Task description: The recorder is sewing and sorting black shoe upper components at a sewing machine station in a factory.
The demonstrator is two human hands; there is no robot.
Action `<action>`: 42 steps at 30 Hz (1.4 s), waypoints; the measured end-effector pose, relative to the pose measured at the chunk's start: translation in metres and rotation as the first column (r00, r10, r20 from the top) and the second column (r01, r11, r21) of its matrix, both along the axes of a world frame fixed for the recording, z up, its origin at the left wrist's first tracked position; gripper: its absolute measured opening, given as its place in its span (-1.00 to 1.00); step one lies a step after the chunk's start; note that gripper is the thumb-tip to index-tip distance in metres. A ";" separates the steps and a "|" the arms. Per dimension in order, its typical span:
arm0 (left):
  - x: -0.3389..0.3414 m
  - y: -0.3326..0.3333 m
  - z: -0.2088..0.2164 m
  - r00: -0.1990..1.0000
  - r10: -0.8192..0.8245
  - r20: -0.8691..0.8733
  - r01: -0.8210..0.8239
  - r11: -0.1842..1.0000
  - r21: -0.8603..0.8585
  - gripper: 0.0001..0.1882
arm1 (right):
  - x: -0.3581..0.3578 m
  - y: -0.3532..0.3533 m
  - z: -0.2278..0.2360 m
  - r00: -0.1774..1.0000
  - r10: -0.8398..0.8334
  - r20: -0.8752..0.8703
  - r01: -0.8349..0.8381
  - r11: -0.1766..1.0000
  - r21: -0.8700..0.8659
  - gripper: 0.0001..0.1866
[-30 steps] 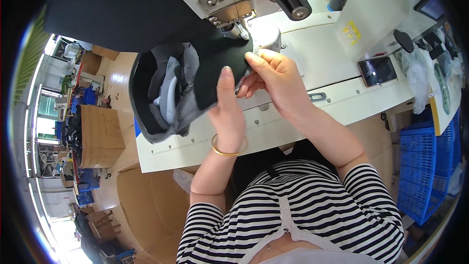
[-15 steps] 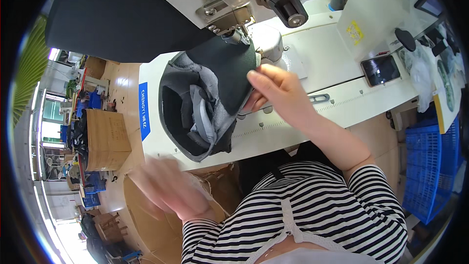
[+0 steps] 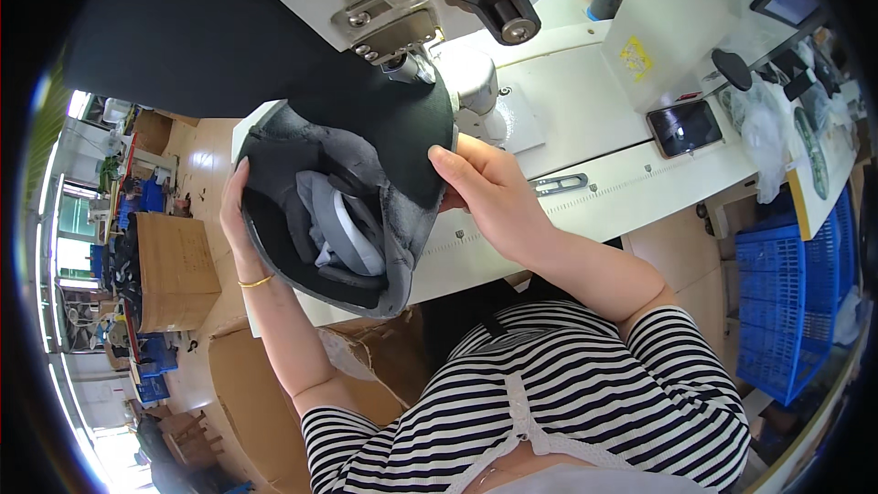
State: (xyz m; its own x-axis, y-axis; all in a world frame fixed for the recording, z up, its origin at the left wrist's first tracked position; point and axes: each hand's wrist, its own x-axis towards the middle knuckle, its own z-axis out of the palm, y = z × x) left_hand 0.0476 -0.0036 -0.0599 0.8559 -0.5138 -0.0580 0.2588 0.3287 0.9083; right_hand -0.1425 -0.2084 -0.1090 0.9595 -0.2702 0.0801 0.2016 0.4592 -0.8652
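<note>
A black padded fabric piece (image 3: 407, 142), hollow like a pouch with a fuzzy grey lining, sits at the sewing machine (image 3: 389, 32). Its upper edge lies under the presser foot (image 3: 418, 68). Folded light grey fabric (image 3: 343, 233) is bunched inside the hollow. My left hand (image 3: 236, 215) holds the piece's left outer wall; part of its fingers is hidden behind the wall. With the thumb on top and the fingers underneath, my right hand (image 3: 489, 192) pinches the right edge, close to the needle area.
A large black panel (image 3: 183, 32) fills the upper left. On the white machine table (image 3: 572, 87) lies a phone (image 3: 684, 128), with a clear plastic bag (image 3: 764, 137) beyond it. Blue crates (image 3: 782, 302) stand at right. Cardboard boxes (image 3: 174, 270) are on the floor at left.
My left hand has come up from below the table edge and taken hold of the piece's left wall. The piece has spread wider and tilted. My right hand keeps its pinch.
</note>
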 end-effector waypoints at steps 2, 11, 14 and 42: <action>-0.004 -0.004 0.001 0.998 0.061 0.009 -0.061 0.998 0.002 -0.67 | 0.002 -0.002 -0.001 1.000 -0.013 -0.020 0.013 1.000 0.002 -0.70; -0.019 -0.006 0.004 0.969 0.234 0.078 -0.235 0.972 0.014 -0.68 | 0.015 -0.011 -0.002 0.997 -0.062 -0.034 0.060 0.997 -0.055 -0.72; -0.031 -0.009 0.006 0.955 0.279 0.098 -0.281 0.960 0.000 -0.67 | 0.014 -0.015 0.000 0.996 -0.074 -0.041 0.070 0.993 -0.097 -0.74; -0.058 -0.020 0.003 0.710 0.558 0.429 -0.596 0.801 -0.056 -0.66 | 0.015 -0.024 -0.002 0.986 -0.153 -0.060 0.137 0.966 -0.221 -0.75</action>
State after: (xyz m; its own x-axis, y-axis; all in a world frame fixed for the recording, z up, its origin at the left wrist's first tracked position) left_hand -0.0101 -0.0235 -0.0570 0.9359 0.0787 0.3433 -0.3522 0.2115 0.9117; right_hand -0.1277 -0.2322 -0.1112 0.9168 -0.3911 0.0802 0.1821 0.2309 -0.9558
